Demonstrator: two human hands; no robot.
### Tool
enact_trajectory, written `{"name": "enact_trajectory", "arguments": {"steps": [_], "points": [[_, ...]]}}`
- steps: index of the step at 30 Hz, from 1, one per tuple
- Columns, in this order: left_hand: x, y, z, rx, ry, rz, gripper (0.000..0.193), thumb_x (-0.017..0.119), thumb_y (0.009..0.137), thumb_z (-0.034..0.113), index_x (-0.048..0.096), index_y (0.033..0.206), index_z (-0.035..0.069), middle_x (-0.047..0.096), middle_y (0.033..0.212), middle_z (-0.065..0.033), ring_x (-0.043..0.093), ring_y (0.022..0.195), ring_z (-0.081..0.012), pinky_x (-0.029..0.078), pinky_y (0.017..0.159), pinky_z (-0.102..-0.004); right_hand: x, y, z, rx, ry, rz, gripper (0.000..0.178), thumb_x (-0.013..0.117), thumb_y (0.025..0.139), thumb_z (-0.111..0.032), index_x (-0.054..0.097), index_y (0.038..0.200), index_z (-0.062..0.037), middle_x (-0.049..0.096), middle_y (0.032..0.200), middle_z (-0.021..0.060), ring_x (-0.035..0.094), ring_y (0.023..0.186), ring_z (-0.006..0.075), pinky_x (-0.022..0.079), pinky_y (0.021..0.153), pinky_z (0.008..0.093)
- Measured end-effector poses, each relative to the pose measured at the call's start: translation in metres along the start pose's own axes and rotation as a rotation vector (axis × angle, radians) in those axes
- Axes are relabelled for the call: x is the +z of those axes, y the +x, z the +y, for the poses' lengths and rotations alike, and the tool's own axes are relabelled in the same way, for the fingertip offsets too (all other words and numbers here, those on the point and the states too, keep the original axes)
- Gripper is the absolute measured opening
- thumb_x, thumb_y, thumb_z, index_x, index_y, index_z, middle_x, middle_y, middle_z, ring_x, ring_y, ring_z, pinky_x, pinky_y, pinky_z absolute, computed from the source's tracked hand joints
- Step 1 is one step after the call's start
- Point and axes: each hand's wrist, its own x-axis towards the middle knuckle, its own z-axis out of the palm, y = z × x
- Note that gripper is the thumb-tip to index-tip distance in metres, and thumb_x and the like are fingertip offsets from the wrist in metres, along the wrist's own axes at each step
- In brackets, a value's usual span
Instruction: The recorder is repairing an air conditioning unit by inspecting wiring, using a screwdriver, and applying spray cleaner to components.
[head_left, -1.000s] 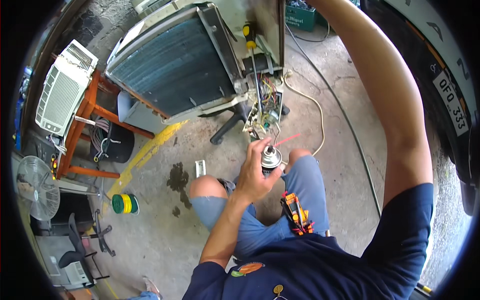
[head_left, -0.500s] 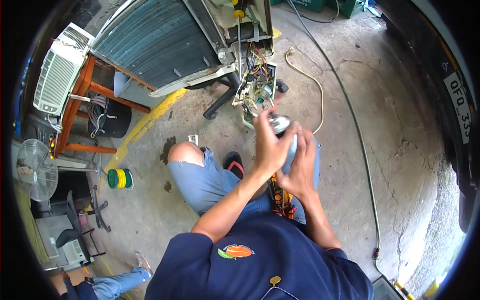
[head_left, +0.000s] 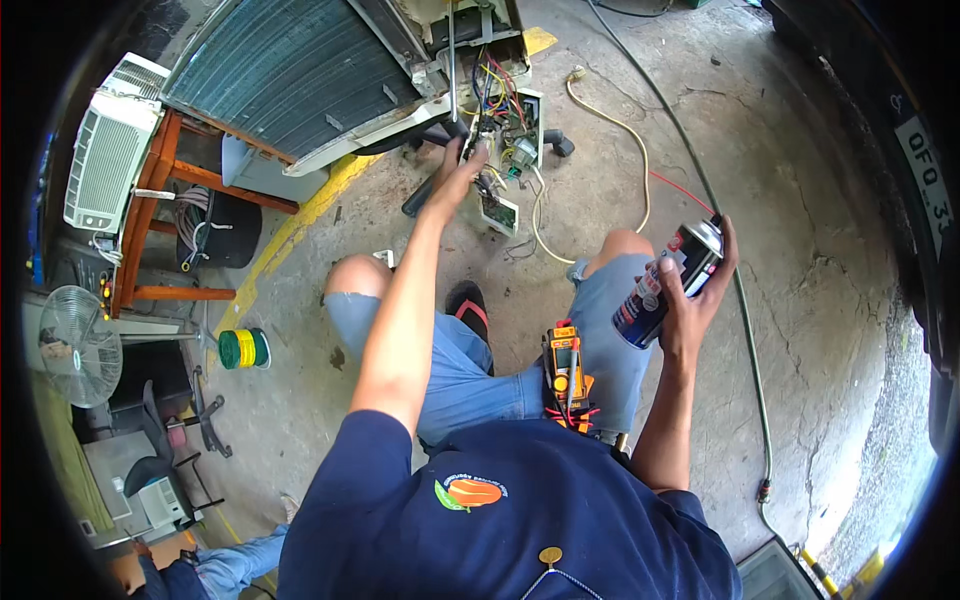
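Head view: left hand (head_left: 462, 172) reaches into the wiring (head_left: 497, 95) of the opened air-conditioner unit (head_left: 300, 80); its grip cannot be determined. Right hand (head_left: 693, 290) is closed around a spray can (head_left: 668, 282), held above the right knee.

I am looking at a repair yard, a place outside where cooling machines get fixed. The ground is rough grey concrete (head_left: 800, 300) with cracks and a yellow painted line (head_left: 290, 235). A big air conditioner (head_left: 300, 70) lies opened up, with its coloured wires (head_left: 500, 100) hanging out. Another white window air conditioner (head_left: 105, 155) sits on an orange wooden stand (head_left: 150, 210). A standing fan (head_left: 78, 345) is near it. A roll of green wire (head_left: 243, 349) lies on the ground, and long cables and a hose (head_left: 745, 330) run across it. An orange meter (head_left: 566, 372) with red leads rests on my lap.
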Motion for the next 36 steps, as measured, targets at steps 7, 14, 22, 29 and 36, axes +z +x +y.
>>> {"name": "enact_trajectory", "arguments": {"steps": [7,14,22,29,36], "points": [[-0.004,0.013,-0.027,0.12,-0.33,-0.384,0.077,0.036,0.107,0.064,0.045,0.151,0.002,0.051,0.15,-0.0256,0.052,0.134,-0.0376,0.042,0.11,-0.0472,-0.002,-0.001,-0.006,0.02,-0.018,0.035,0.078,0.074,0.084,-0.008,0.04,0.154,-0.0114,0.06,0.129,0.0194,0.062,0.108,0.0282,0.051,0.094,0.0377],[-0.069,-0.037,0.048,-0.001,0.274,-0.319,0.082,0.021,0.109,0.064,0.046,0.152,-0.001,0.047,0.155,-0.0272,0.045,0.144,-0.0422,0.037,0.116,-0.0495,0.027,-0.011,0.017,-0.26,-0.158,-0.023,0.075,0.077,0.081,-0.007,0.047,0.15,-0.0086,0.06,0.121,0.0191,0.063,0.101,0.0286,0.053,0.086,0.0363],[-0.131,-0.009,0.033,-0.226,0.02,-0.611,0.063,0.031,0.111,0.053,0.061,0.136,0.004,0.07,0.119,-0.0162,0.067,0.095,-0.0245,0.055,0.079,-0.0371,0.066,-0.022,0.023,-0.567,-0.261,-0.181,0.071,0.081,0.075,-0.007,0.057,0.141,-0.0075,0.06,0.119,0.0199,0.065,0.093,0.03,0.056,0.076,0.0376],[-0.128,0.001,0.021,-0.234,-0.309,-0.701,0.046,0.039,0.112,0.042,0.067,0.124,0.008,0.073,0.091,-0.0043,0.063,0.065,-0.0094,0.05,0.051,-0.0244,0.099,-0.035,0.03,-0.542,-0.301,-0.283,0.069,0.083,0.073,-0.009,0.062,0.139,-0.0133,0.059,0.118,0.0194,0.065,0.083,0.0283,0.056,0.062,0.0363],[-0.133,0.005,0.016,-0.274,-0.307,-0.704,0.042,0.041,0.111,0.039,0.067,0.12,0.008,0.073,0.091,-0.0044,0.066,0.066,-0.0115,0.049,0.048,-0.026,0.114,-0.035,0.03,-0.572,-0.346,-0.26,0.072,0.083,0.071,-0.008,0.063,0.139,-0.0181,0.057,0.117,0.0191,0.064,0.075,0.0276,0.053,0.055,0.0353]]}}
